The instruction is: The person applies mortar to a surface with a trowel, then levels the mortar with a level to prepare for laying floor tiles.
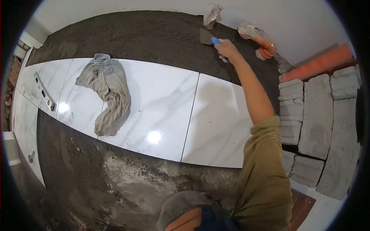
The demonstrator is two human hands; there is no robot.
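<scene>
My right hand (pixel 226 51) is closed around the blue handle of a trowel (pixel 206 37), its arm stretched out past the tiles. The flat blade lies over the dark, grainy mortar bed (pixel 135 32) near the back wall. Large white marbled tiles (pixel 165 88) form a row across the middle, along the mortar's near edge. A crumpled grey cloth (pixel 111 92) rests on the tiles left of centre. My left hand is out of view.
A spirit level (pixel 45 92) lies on the left tiles. Wrapped pipe ends (pixel 212 16) and an orange pipe elbow (pixel 266 48) stand by the back wall. Grey blocks (pixel 317 115) and a large orange pipe (pixel 320 63) fill the right side. Rough ground (pixel 135 177) lies in front.
</scene>
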